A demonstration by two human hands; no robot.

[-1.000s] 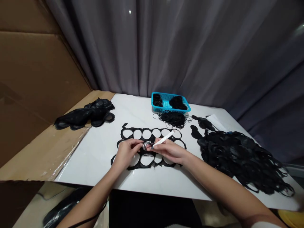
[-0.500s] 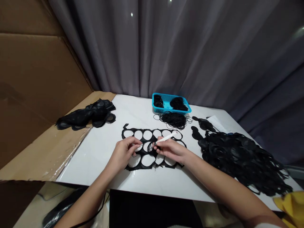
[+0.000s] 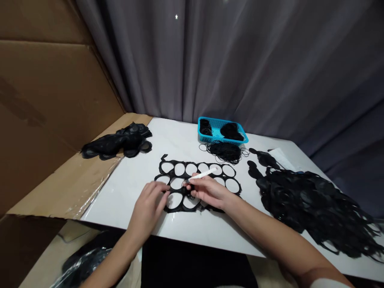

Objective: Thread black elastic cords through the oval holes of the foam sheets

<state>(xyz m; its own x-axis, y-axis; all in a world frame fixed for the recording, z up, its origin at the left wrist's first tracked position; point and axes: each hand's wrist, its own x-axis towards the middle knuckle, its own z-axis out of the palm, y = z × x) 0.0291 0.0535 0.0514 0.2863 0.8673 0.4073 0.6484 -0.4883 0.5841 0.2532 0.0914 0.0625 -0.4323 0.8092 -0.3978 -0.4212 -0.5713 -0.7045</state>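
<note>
My right hand (image 3: 208, 191) grasps a white plastic pick (image 3: 202, 174) above the black perforated sheet (image 3: 173, 168) at frame centre; my left hand (image 3: 149, 210) stays loose, its fingers (image 3: 162, 188) apparently touching the sheet's lower left edge.

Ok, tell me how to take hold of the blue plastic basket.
Pinch the rim at its left short end, with the hand coming from the left and above. The basket is shallow with a thin raised edge that suits a pinch, and the tangle of black cord crowds its near side.
</note>
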